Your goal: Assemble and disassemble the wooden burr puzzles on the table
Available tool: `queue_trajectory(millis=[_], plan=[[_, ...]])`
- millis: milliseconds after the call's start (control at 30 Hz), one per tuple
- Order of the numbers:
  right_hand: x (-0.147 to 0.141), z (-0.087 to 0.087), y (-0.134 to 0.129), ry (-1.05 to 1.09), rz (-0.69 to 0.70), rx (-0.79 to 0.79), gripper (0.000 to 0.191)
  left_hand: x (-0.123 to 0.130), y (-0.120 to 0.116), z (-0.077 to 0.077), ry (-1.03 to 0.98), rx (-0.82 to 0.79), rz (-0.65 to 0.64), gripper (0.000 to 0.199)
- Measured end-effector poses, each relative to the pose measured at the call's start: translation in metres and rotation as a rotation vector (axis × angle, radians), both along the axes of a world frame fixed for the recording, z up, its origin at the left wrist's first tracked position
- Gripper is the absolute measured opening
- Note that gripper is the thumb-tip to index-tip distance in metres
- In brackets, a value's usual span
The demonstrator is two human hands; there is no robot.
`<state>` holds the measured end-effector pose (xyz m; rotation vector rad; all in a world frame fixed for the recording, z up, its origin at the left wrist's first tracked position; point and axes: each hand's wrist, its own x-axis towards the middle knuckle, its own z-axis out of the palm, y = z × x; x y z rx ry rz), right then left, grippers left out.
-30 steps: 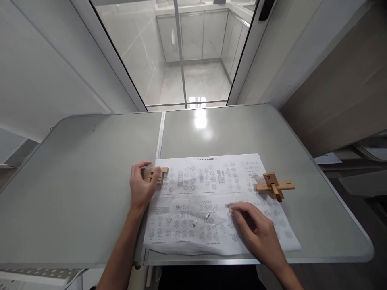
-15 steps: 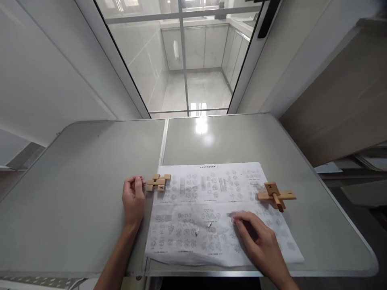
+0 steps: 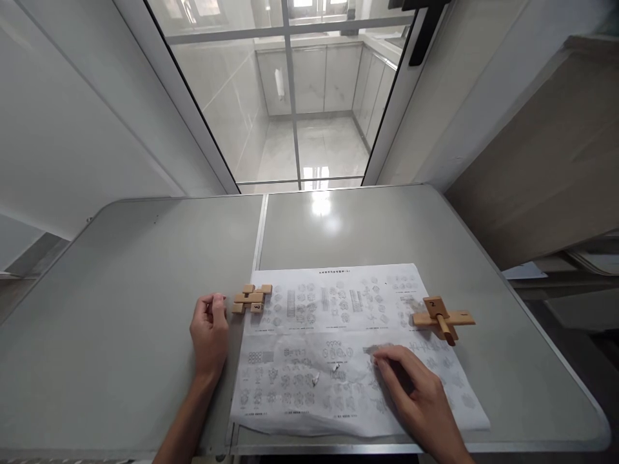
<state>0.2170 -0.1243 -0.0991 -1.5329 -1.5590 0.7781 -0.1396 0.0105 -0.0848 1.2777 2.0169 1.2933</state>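
Observation:
My left hand (image 3: 209, 335) rests on the table with its fingers curled closed, just left of a small wooden interlocking puzzle (image 3: 252, 298) marked 3. A narrow gap separates hand and puzzle, and no object shows in the fingers. My right hand (image 3: 416, 383) lies over the lower right of a printed paper sheet (image 3: 309, 335). Its thumb and fingertips come together above the print, with nothing visible between them. Beyond that hand, at the sheet's right edge, sits a cross-shaped wooden puzzle (image 3: 443, 319) with a block marked 2 and a bar sticking out toward me.
The grey table (image 3: 145, 290) has a metal seam (image 3: 261, 222) running across it. Two small white scraps, one of them a curled paper bit (image 3: 316, 379), lie on the sheet. Behind the table stands a glazed door (image 3: 324, 148); a brown panel (image 3: 541, 148) is at the right.
The view has tilted up slightly, so the table sits a little lower in the picture. Both hands and both wooden puzzles keep nearly the same places on the table.

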Motion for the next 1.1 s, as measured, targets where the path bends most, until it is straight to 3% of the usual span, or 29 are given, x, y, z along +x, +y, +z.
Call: queue_trajectory(millis=[533,933,1100], plan=[[-0.002,0.006,0.002,0.010,-0.021,-0.040,0.018,0.003,-0.001,0.005,0.012,-0.035,-0.039,0.030],[0.001,0.003,0.001,-0.002,-0.035,-0.037,0.022,0.014,-0.046,0.014,0.040,-0.091,-0.135,0.052],[0.000,0.005,0.002,0.048,-0.044,-0.063,0.024,0.016,-0.051,0.014,0.070,-0.097,-0.157,0.053]])
